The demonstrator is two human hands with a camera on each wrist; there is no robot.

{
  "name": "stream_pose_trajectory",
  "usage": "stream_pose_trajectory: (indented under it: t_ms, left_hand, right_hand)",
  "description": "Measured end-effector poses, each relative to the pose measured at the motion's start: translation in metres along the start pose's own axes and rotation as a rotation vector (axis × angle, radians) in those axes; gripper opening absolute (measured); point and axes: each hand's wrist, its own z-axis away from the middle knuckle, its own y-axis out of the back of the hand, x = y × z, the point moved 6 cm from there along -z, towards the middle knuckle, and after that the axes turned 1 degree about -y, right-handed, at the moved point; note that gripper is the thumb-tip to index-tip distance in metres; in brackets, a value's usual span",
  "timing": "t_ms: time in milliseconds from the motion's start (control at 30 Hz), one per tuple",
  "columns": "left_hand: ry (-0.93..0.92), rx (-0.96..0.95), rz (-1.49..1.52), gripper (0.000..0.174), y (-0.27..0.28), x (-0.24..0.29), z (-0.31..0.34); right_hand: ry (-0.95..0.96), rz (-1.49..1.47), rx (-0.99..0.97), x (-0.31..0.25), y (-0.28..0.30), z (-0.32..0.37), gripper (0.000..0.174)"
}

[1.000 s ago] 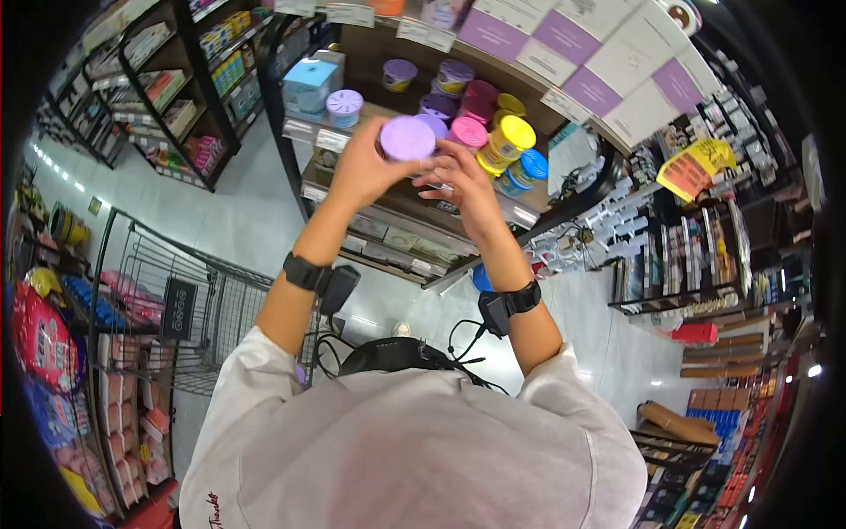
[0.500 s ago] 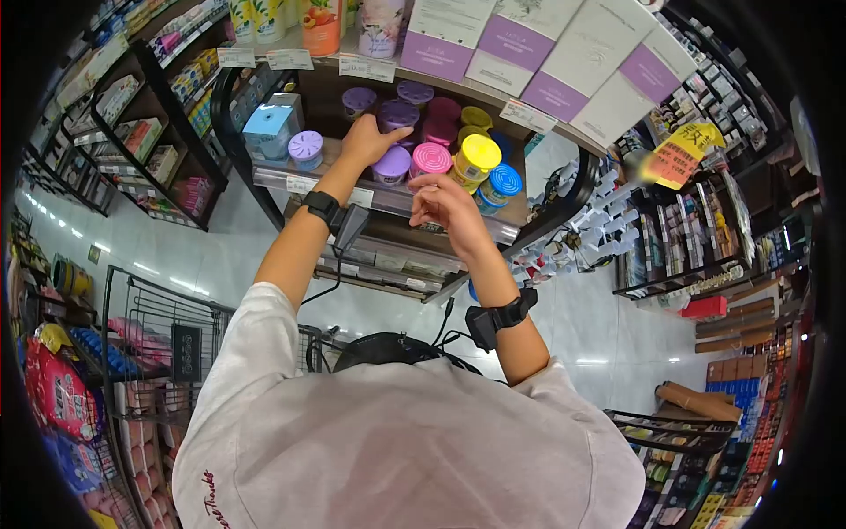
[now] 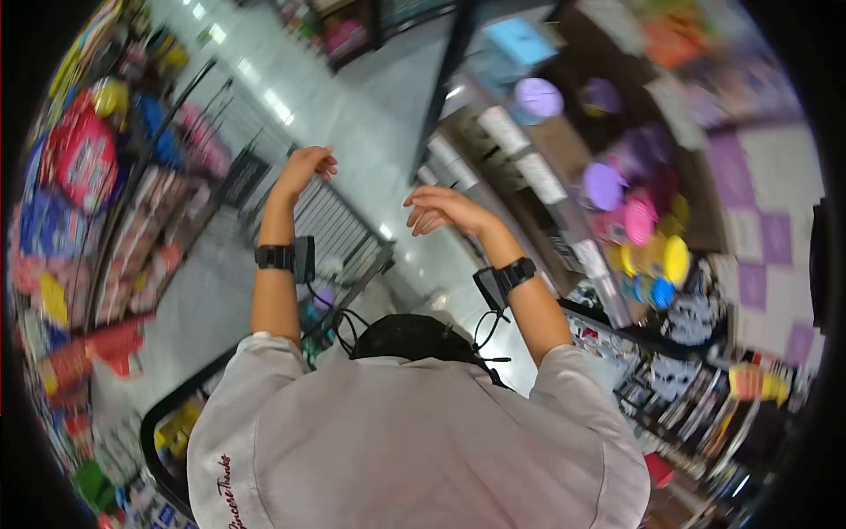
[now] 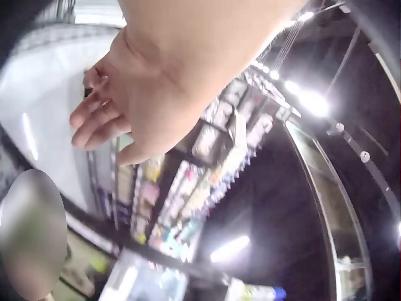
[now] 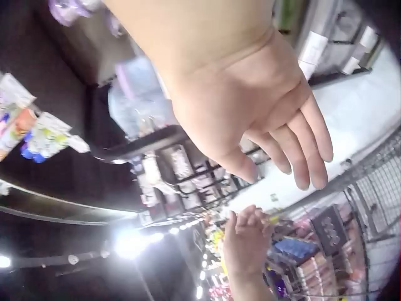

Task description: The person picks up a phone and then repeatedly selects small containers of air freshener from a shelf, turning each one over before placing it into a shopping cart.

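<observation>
My left hand (image 3: pixel 304 169) hangs in the air over the wire shopping cart (image 3: pixel 345 236), its fingers loosely bent and holding nothing. In the left wrist view the same hand (image 4: pixel 138 103) shows a bare palm. To its right, in front of the shelf, my right hand (image 3: pixel 451 212) is held up with relaxed fingers and nothing in them. The right wrist view shows its empty palm (image 5: pixel 250 103). On the shelf stand a purple-lidded tub (image 3: pixel 604 185), a pink one (image 3: pixel 639 218), a yellow one (image 3: pixel 671 259) and a blue one (image 3: pixel 654 291), all apart from my hands.
A light blue box (image 3: pixel 520 42) and a lilac-topped tub (image 3: pixel 539 97) sit at the shelf's end. Price tags line the shelf edge (image 3: pixel 542 176). Packed goods such as a pink-red bag (image 3: pixel 86 145) fill the left side. Pale floor (image 3: pixel 357 132) runs between.
My left hand has withdrawn from the purple tubs and moved left over the cart, empty. My head view has turned left, so the shelf now lies at the right. The right hand remains empty.
</observation>
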Motion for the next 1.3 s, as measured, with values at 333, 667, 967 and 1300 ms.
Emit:
stream_pose_trajectory:
  t_ms: [333,667,967,1300]
  left_hand:
    - [0.877,0.385,0.174,0.029,0.06,-0.431,0.127]
    - [1.12,0.332,0.688,0.025,-0.004,-0.523,0.168]
    - [0.51,-0.097,0.271,0.047,0.018,-0.504,0.145]
    - [0.534,-0.263,0.366,0.063,0.049,-0.277,0.059]
  right_hand:
    - [-0.374,-0.029,-0.283,0.259,-0.166,-0.266,0.043]
    - [-0.748,0.353,0.378,0.404,-0.159,-0.326,0.064]
    - [-0.544,0.985,0.115,0.381,-0.164,-0.322,0.038]
    - [0.107,0.784,0.353,0.137,-0.115,-0.272,0.064]
